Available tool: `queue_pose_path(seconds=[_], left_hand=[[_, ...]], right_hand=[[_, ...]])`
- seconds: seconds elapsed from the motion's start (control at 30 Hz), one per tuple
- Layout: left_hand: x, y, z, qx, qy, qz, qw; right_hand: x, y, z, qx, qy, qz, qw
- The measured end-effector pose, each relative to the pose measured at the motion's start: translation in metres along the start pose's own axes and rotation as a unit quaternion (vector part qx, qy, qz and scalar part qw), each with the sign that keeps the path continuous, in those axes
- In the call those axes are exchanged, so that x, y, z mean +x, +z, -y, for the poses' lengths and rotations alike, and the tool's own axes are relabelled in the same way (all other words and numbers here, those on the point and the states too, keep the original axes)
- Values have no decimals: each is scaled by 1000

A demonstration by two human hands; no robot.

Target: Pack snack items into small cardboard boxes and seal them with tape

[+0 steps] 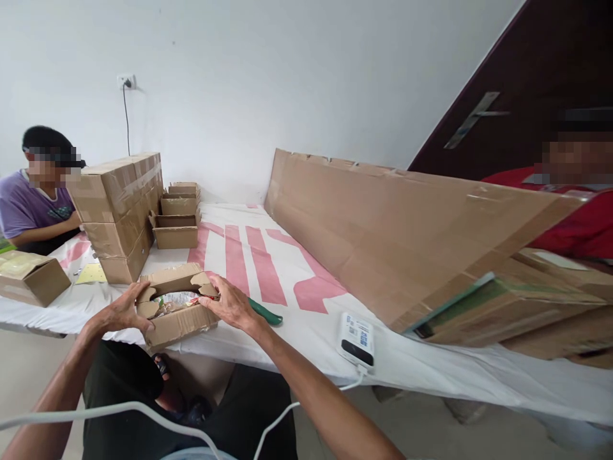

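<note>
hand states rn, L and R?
Left hand: holding the open carton at its left end.
Right hand: holding the carton's right end.

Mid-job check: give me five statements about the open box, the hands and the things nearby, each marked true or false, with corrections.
1. The left hand and right hand touch opposite ends of the open cardboard box. True.
2. That box has nothing inside. False: printed plastic packaging shows in it.
3. A white cable runs to the white device. True.
4. Nothing lies right of that box. False: a green handle does.
5. The stacked taped cartons stand left of the small open boxes. True.
</note>
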State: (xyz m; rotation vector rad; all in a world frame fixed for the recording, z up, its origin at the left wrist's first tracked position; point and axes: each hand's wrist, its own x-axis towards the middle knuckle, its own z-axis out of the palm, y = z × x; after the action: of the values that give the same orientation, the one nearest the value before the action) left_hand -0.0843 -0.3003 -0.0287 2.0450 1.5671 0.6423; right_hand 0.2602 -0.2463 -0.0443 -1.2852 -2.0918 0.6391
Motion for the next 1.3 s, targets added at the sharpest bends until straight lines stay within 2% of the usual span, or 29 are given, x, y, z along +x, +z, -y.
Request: queue_pose_path(seconds=[0.13,0.27,0.33,0.4,0.5,0.6,0.73,0.8,0.97,1.07,1.17,1.3], left_hand=[[8,-9,3,8,2,26,1000],[12,-15,7,9,14,35,999],[14,-16,7,11,17,32,999],[15,-15,5,11,27,23,999],[14,-10,-2,1,30,-2,1000],[13,1,-12,-3,9,-62,998],[13,15,-21,4,-29,-142,989],[13,20,-23,-2,-47,-167,985],[11,28,-18,-56,-63,-205,975],[12,32,-10,-82,-51,-236,967],[11,33,-2,-97,-12,-288,953],[1,26,3,-40,56,-362,930]], right_hand=[[12,10,-5,-23,10,-61,998],[15,17,-32,85,74,-103,988],[14,21,-46,105,86,-121,983],[11,24,-55,85,46,-156,983],[7,27,-56,37,-66,-198,977],[5,23,-47,3,-126,-172,977],[4,12,-33,3,-140,-123,982],[4,6,-26,9,-120,-96,988],[14,-8,0,-36,-3,-9,999],[22,-10,15,-112,6,24,993],[29,-4,14,-139,25,-28,990],[33,16,-15,-49,93,-111,988]])
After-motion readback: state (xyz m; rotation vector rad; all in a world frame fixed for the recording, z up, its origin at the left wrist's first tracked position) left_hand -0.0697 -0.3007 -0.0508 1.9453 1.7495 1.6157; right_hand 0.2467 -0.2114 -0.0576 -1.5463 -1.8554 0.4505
